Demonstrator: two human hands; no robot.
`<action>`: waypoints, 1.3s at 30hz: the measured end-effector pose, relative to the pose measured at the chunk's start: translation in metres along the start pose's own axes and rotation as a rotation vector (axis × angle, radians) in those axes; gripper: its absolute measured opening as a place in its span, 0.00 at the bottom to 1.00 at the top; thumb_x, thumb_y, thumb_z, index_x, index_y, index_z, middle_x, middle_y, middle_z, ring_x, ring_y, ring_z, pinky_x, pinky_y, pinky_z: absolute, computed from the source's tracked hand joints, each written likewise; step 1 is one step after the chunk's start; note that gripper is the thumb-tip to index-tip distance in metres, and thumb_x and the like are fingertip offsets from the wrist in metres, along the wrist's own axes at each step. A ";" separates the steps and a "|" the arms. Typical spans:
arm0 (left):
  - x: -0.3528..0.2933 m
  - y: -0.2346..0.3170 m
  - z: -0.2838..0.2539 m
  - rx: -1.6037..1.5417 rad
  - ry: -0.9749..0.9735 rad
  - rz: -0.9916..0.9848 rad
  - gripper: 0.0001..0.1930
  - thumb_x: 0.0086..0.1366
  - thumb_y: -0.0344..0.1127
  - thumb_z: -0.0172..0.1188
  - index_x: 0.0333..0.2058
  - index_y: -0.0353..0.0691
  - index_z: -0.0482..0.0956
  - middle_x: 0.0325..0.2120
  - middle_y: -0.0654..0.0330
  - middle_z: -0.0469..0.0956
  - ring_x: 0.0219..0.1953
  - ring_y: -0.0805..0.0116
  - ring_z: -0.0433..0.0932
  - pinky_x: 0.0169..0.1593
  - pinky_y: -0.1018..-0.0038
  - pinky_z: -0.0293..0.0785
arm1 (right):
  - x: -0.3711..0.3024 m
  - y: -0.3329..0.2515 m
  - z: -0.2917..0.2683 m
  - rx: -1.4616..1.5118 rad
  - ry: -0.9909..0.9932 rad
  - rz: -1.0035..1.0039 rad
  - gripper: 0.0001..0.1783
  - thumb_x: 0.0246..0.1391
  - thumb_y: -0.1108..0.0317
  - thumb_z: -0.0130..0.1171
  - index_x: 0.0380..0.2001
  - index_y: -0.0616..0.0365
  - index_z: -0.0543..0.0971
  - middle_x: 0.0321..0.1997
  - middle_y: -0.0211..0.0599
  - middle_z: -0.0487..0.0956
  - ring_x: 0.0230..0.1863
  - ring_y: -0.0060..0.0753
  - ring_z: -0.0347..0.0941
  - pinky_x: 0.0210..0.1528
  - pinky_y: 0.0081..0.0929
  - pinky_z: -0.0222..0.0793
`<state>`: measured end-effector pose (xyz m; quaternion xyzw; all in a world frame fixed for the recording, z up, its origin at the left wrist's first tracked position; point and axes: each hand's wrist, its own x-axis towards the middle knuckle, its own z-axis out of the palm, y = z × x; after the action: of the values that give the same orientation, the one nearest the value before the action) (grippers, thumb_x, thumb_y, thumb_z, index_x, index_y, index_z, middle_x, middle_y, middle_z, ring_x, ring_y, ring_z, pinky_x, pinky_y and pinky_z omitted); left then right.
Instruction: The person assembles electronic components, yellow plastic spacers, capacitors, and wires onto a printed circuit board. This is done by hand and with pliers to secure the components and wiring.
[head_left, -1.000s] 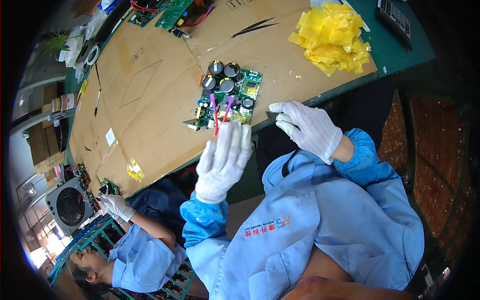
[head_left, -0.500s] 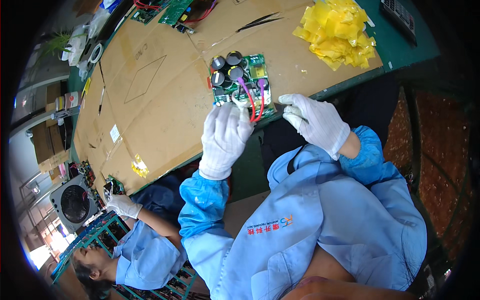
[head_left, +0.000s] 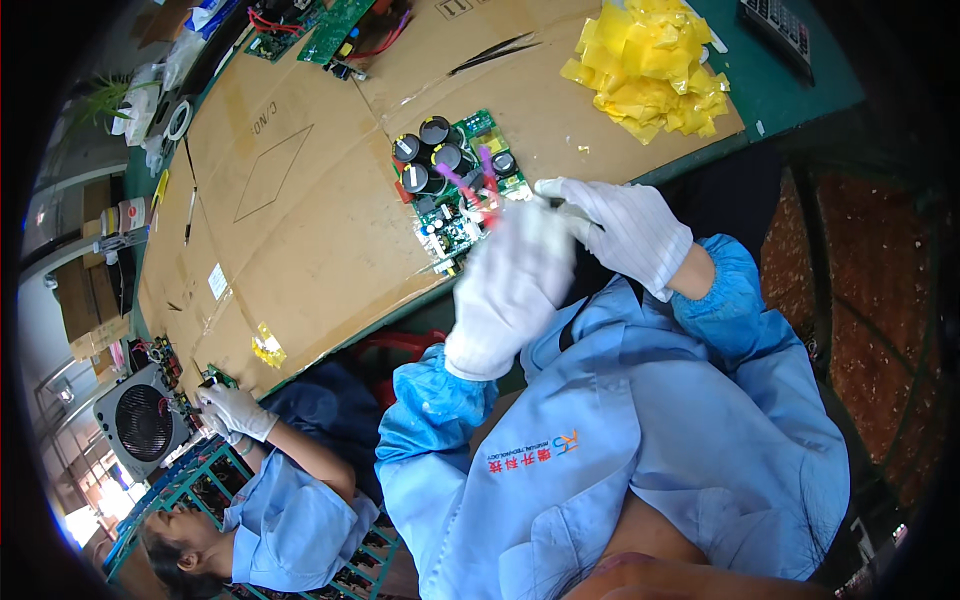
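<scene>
1. Cardboard (head_left: 320, 200) covers most of the green desk (head_left: 830, 88); at the lower left a co-worker (head_left: 290, 530) in light blue sits near a grey fan (head_left: 145, 422).
2. Right before me, near the desk's front edge, the circuit board (head_left: 445, 205) lies askew on the cardboard, apart from the heap of yellow pieces (head_left: 655, 70) at the upper right.
3. As far as I can judge, the board is largely populated: four black round components (head_left: 447, 157) stand at its far end, and red leads (head_left: 474, 197) with purple ends rise over it. Whether their lower ends are fixed is hidden, so I cannot tell what is left.
4. My left hand (head_left: 515, 285), white-gloved and blurred, slants up and to the right, back uppermost, its fingers over the board's near right corner. I cannot tell whether that grip is closed on the leads.
5. My right hand (head_left: 635, 235), also gloved, points left with bent fingers, its tips just beside the left fingers. Whether its grip holds anything is hidden too.
6. Both forearms angle inward, so the hands meet at the desk's edge.
</scene>
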<state>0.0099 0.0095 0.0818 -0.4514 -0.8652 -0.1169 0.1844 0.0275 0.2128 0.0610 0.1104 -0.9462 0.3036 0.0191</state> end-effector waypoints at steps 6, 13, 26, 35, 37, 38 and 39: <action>0.006 -0.010 0.006 0.246 -0.222 -0.144 0.31 0.53 0.44 0.70 0.56 0.42 0.74 0.46 0.59 0.78 0.49 0.61 0.76 0.59 0.60 0.63 | 0.004 -0.003 -0.008 -0.054 -0.103 -0.043 0.20 0.63 0.60 0.54 0.57 0.48 0.74 0.44 0.44 0.82 0.41 0.50 0.79 0.40 0.43 0.76; -0.004 -0.018 0.021 0.214 -0.178 -0.175 0.30 0.48 0.43 0.73 0.51 0.46 0.76 0.37 0.67 0.77 0.43 0.68 0.75 0.57 0.61 0.64 | 0.007 0.002 -0.011 -0.046 -0.136 -0.077 0.22 0.61 0.61 0.54 0.58 0.50 0.73 0.45 0.44 0.82 0.42 0.50 0.79 0.42 0.44 0.75; -0.010 -0.027 0.030 0.201 0.015 0.013 0.17 0.46 0.33 0.60 0.38 0.48 0.76 0.31 0.66 0.73 0.39 0.68 0.75 0.49 0.65 0.67 | 0.011 0.003 -0.013 -0.160 -0.186 -0.201 0.23 0.61 0.65 0.53 0.60 0.47 0.74 0.35 0.41 0.81 0.34 0.47 0.80 0.34 0.41 0.76; -0.019 -0.024 0.035 0.322 -0.008 -0.003 0.21 0.49 0.36 0.66 0.44 0.55 0.77 0.38 0.72 0.75 0.43 0.70 0.75 0.52 0.62 0.66 | 0.011 0.009 -0.001 -0.408 -0.004 -0.344 0.24 0.57 0.63 0.55 0.58 0.39 0.79 0.22 0.30 0.72 0.20 0.31 0.72 0.20 0.33 0.68; -0.020 -0.027 0.033 0.277 0.024 0.028 0.19 0.51 0.37 0.63 0.44 0.52 0.77 0.38 0.68 0.75 0.43 0.69 0.75 0.51 0.64 0.66 | 0.019 0.009 0.000 -0.417 0.041 -0.375 0.24 0.57 0.63 0.55 0.58 0.38 0.79 0.22 0.29 0.72 0.20 0.30 0.72 0.19 0.32 0.67; -0.019 -0.028 0.033 0.227 0.053 0.057 0.18 0.53 0.37 0.60 0.45 0.49 0.76 0.38 0.65 0.76 0.43 0.68 0.75 0.50 0.65 0.66 | 0.022 0.008 0.001 -0.426 0.080 -0.401 0.24 0.56 0.63 0.55 0.57 0.37 0.79 0.22 0.28 0.72 0.20 0.29 0.71 0.19 0.31 0.66; -0.020 -0.030 0.035 0.235 0.091 0.079 0.16 0.58 0.37 0.59 0.46 0.49 0.75 0.37 0.63 0.75 0.42 0.68 0.75 0.48 0.66 0.65 | 0.025 0.006 -0.001 -0.428 0.087 -0.401 0.24 0.56 0.63 0.55 0.57 0.37 0.79 0.22 0.28 0.72 0.20 0.29 0.71 0.19 0.31 0.66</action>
<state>-0.0116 -0.0090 0.0411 -0.4547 -0.8452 -0.0275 0.2794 0.0019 0.2128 0.0611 0.2755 -0.9463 0.0919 0.1420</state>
